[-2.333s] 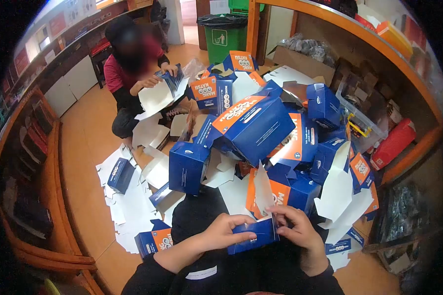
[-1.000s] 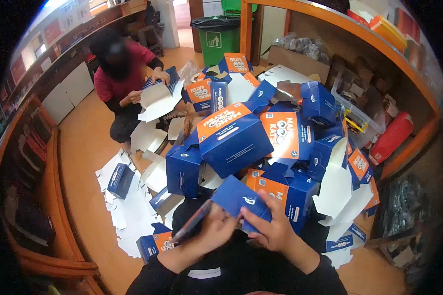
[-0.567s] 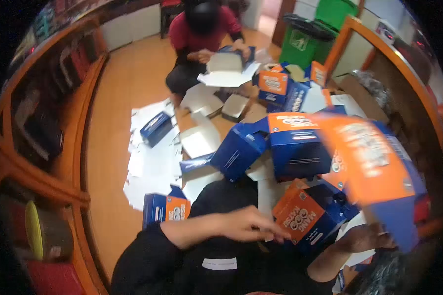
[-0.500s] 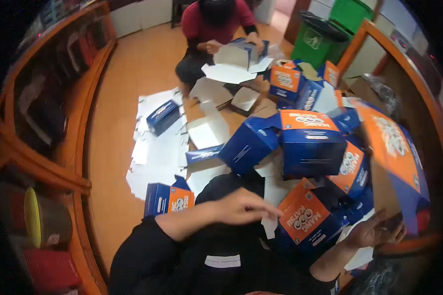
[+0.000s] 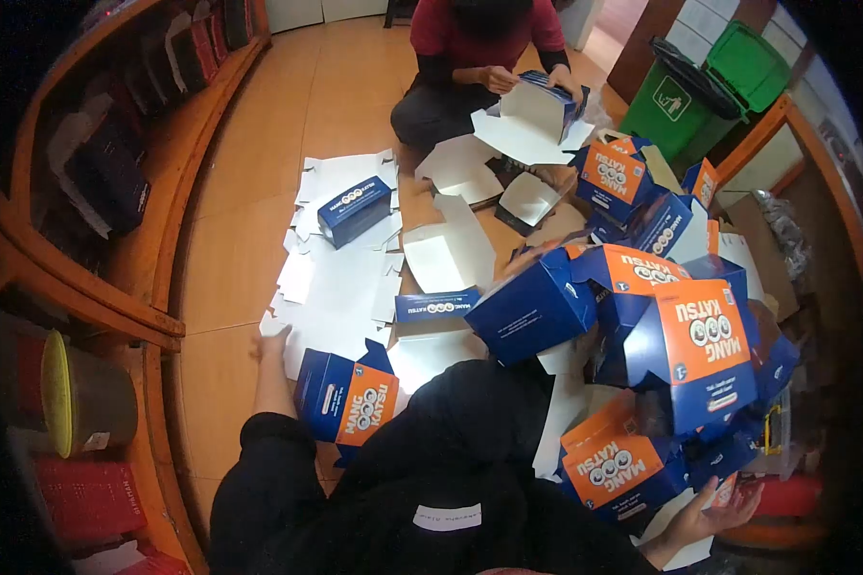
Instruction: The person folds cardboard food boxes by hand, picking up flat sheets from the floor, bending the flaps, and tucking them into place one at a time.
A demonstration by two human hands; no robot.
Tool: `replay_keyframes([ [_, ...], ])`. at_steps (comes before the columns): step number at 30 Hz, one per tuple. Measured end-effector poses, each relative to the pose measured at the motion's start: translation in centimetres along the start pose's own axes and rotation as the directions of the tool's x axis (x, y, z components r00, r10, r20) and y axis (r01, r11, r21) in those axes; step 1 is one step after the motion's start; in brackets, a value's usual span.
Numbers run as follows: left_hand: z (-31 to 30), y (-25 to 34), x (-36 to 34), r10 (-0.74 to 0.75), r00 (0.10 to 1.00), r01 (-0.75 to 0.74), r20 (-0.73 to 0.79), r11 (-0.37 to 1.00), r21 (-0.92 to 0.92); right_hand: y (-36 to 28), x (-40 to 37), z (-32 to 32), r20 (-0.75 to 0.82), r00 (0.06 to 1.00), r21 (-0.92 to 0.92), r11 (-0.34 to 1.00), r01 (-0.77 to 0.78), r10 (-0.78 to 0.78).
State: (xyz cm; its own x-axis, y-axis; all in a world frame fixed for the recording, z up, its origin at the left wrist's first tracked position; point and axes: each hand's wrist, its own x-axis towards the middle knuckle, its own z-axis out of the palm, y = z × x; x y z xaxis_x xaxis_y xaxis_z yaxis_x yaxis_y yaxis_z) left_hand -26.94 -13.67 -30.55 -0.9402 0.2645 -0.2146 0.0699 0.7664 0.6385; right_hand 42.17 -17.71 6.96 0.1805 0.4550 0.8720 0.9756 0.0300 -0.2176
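Note:
My left hand (image 5: 270,342) is stretched out to the left, fingers apart, touching the edge of a spread of flat white cardboard blanks (image 5: 331,287) on the floor. It holds nothing. A folded blue and orange "Mang Katsu" box (image 5: 348,399) lies just right of that arm. My right hand (image 5: 717,514) is low at the right, open and empty, under the edge of a pile of folded boxes (image 5: 633,316). A large box (image 5: 705,350) stands on top of that pile. My dark-clothed lap fills the bottom middle.
A person in a red top (image 5: 479,34) crouches at the far side and folds a box (image 5: 539,103). One box (image 5: 355,207) lies on the blanks. Wooden shelves (image 5: 115,287) curve along the left, with a yellow-lidded tub (image 5: 81,398). A green bin (image 5: 714,81) stands far right.
The box I was folding in both hands went to the pile on the right and left my right hand. My left hand reached out left to the flat blanks. The view turned left.

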Motion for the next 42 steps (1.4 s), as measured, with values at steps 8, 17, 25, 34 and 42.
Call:
replay_keyframes([
  [8, 3.2, -8.3, 4.7, -0.195, 0.921, 0.246, 0.336, 0.962, -0.114, -0.2, 0.7, 1.1, -0.037, 0.999, 0.107, 0.994, -0.019, 0.023],
  [17, -1.5, 1.1, -1.1, 0.096, 0.981, -0.143, 0.168, 0.947, 0.289, -0.7, 1.1, 1.0, -0.043, 0.997, 0.153, 0.986, 0.066, -0.060],
  [25, 1.2, -0.7, 1.1, 0.051, 0.974, -0.158, 0.220, 0.850, 0.502, -1.4, 0.7, -0.3, -0.040, 0.998, 0.171, 0.984, -0.050, 0.057],
  [34, -0.2, 0.6, -0.5, 0.296, 0.902, -0.340, 0.315, 0.936, 0.094, -0.4, 0.7, -1.8, -0.063, 0.996, 0.257, 0.965, -0.051, 0.070],
  [42, -0.2, 1.1, -2.2, 0.445, 0.888, -0.459, 0.115, 0.873, 0.162, -2.0, 1.7, -2.6, 0.941, 0.322, 0.269, 0.807, -0.526, -0.104],
])
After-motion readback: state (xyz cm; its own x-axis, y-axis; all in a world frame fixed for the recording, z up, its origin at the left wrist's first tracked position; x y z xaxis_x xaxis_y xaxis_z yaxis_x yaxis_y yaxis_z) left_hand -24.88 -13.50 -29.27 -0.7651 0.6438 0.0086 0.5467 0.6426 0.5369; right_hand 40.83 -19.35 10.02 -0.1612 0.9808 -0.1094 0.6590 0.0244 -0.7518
